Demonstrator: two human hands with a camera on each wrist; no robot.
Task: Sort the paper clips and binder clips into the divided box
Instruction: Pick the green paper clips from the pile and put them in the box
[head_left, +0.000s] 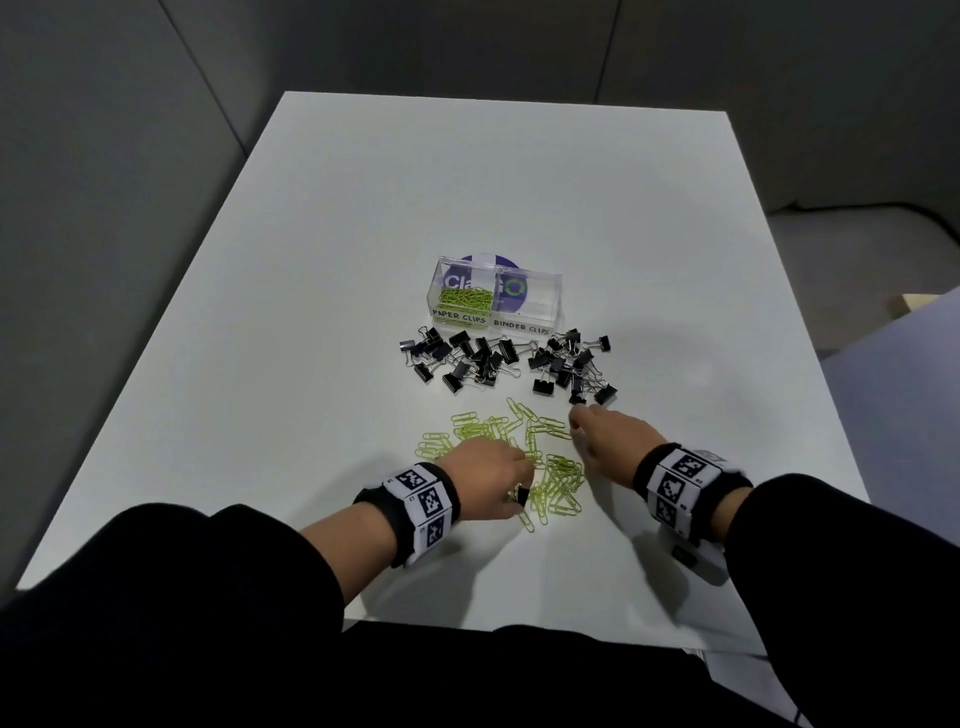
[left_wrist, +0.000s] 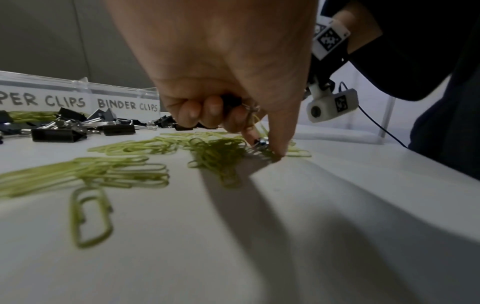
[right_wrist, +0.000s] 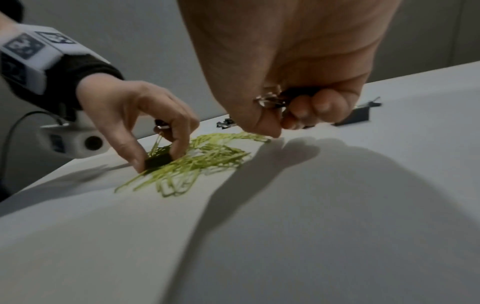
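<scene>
Each hand, left hand (head_left: 493, 480) and right hand (head_left: 613, 434), grips binder clips above the paper clips (head_left: 558, 480).

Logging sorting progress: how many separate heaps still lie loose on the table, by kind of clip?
black binder clip heaps: 2
green paper clip heap: 1
Total: 3
</scene>
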